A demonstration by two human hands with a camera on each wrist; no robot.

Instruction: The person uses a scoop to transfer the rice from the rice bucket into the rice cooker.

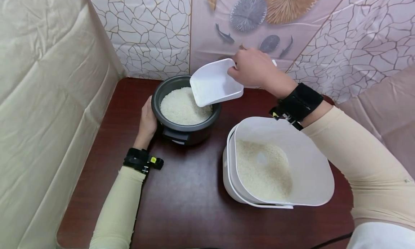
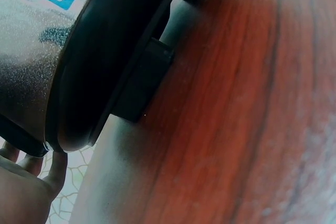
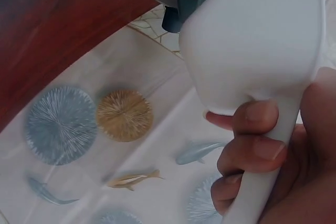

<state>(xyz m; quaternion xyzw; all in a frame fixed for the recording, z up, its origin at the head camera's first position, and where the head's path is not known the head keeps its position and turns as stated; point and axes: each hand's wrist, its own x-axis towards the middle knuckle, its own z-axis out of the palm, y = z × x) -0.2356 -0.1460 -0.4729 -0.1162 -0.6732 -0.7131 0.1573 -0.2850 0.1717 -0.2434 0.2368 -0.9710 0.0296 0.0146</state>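
White rice [image 1: 184, 107] fills much of a dark-rimmed rice cooker [image 1: 155, 110] at the back of the table. My left hand [image 1: 147, 120] holds it at its left side; in the left wrist view the fingers [image 2: 58, 171] reach up to the black side handle [image 2: 21, 137]. Over the cooker's right rim, my right hand [image 1: 254, 69] grips a white scoop [image 1: 215, 81] that tilts toward the rice. Its inside looks bare. Several curled fingers wrap the scoop's handle [image 3: 257, 190] in the right wrist view.
A large white bin [image 1: 311, 170] with more rice [image 1: 266, 170] in it stands front right, under my right forearm, its carrying handle [image 1: 228, 162] folded down. The dark red-brown table [image 1: 181, 198] ends against a patterned backdrop [image 1: 152, 33]. A black cable [image 1: 334, 240] lies at the front.
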